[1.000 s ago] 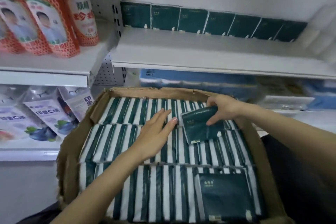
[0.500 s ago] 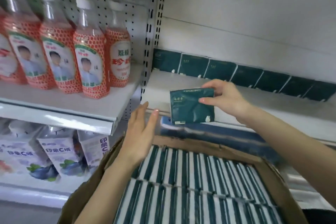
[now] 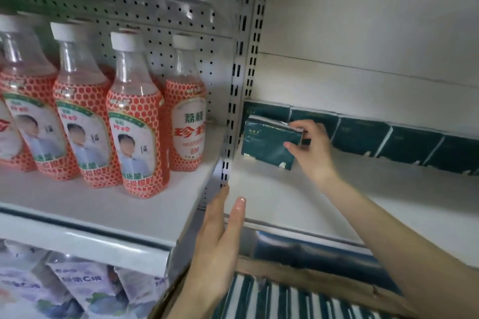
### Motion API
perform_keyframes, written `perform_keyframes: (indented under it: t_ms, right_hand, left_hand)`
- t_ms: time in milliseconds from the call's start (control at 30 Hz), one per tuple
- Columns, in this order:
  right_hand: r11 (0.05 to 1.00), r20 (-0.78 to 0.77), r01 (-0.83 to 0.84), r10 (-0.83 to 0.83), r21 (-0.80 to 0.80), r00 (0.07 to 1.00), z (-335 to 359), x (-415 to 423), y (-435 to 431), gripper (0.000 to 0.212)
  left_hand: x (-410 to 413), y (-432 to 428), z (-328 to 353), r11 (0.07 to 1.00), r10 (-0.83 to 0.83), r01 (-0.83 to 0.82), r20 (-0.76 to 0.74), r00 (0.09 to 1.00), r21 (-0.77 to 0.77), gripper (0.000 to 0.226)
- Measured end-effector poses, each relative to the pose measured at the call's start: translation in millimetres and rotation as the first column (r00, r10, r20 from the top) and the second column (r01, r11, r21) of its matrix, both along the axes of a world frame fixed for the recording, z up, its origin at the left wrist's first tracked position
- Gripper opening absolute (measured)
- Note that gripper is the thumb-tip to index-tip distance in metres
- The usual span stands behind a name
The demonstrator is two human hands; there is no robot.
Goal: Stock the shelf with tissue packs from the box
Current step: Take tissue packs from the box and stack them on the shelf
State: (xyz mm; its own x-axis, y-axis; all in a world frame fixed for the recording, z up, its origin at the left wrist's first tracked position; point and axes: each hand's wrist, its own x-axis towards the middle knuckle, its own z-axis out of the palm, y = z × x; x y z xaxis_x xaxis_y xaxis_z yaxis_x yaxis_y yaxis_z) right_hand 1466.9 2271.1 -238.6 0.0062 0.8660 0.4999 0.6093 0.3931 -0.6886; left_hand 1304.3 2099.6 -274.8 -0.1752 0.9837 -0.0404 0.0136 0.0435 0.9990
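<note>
My right hand (image 3: 311,147) grips a dark green tissue pack (image 3: 267,143) by its right end, upright at the far left of the white shelf (image 3: 298,202), just in front of a back row of several matching tissue packs (image 3: 412,142). Its lower edge looks to rest on the shelf. My left hand (image 3: 220,238) hovers at the shelf's front left corner with straight fingers and holds nothing. At the bottom, the cardboard box (image 3: 311,279) shows packed green-and-white tissue packs (image 3: 285,303) standing on edge.
Red-labelled drink bottles (image 3: 134,121) stand on the neighbouring shelf to the left, beyond a slotted metal upright (image 3: 241,85). Purple-labelled pouches (image 3: 77,290) fill the shelf below them. Blue packs (image 3: 311,251) lie under the tissue shelf.
My right hand lifted a tissue pack out of the box and carried it up and back to the shelf's far left. My left hand rose from the box to the shelf edge.
</note>
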Motion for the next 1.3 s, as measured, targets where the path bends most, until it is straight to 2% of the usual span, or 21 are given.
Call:
perform_keyframes:
  t_ms: [133,233,400,533,733,933,1067,1200,1300]
  right_hand:
    - [0.995,0.101,0.066,-0.073,0.071,0.992,-3.3,-11.7,25.1,0.043]
    - [0.99,0.187,0.111,-0.126,0.087,0.974,0.3,-12.9,35.8,0.044]
    - [0.982,0.344,0.142,-0.178,0.127,0.922,5.0,-12.9,48.9,0.047]
    - [0.972,0.427,0.162,-0.22,0.168,0.877,6.5,-16.1,53.3,0.049]
    - [0.969,0.515,0.145,-0.229,0.198,0.826,10.3,-17.8,58.7,0.053]
    - [0.98,0.543,0.041,-0.143,0.196,0.828,26.6,-21.1,63.8,0.072]
    - [0.995,0.646,-0.043,-0.027,0.093,0.763,35.3,-35.7,75.6,0.078]
    - [0.999,0.675,-0.042,0.028,0.004,0.737,36.2,-44.1,84.4,0.074]
    - [0.999,0.737,-0.047,0.016,0.021,0.676,33.3,-42.2,84.5,0.066]
  left_hand:
    - [-0.3,11.3,-1.9,0.999,0.032,-0.029,0.1,0.994,-0.035,0.082]
    - [2.1,15.8,-1.3,0.998,0.026,-0.019,0.129,0.991,-0.059,0.07]
    - [5.2,16.6,-4.7,0.999,0.019,-0.015,0.101,0.995,-0.041,0.071]
    - [6.1,16.1,-4.7,1.0,0.011,-0.01,0.071,0.997,-0.019,0.062]
    - [6.9,16.6,-3.3,1.0,0.013,-0.012,0.04,0.999,-0.02,0.06]
    - [6.8,15.5,-2.6,1.0,0.006,-0.006,0.046,0.999,-0.009,0.063]
    - [6.7,15.6,-4.1,1.0,0.0,0.001,0.043,0.999,-0.007,0.059]
    - [7.1,17.7,-5.4,1.0,0.006,-0.006,0.027,1.0,-0.005,0.058]
    - [7.0,19.0,-6.3,1.0,0.012,-0.012,0.019,1.0,-0.004,0.058]
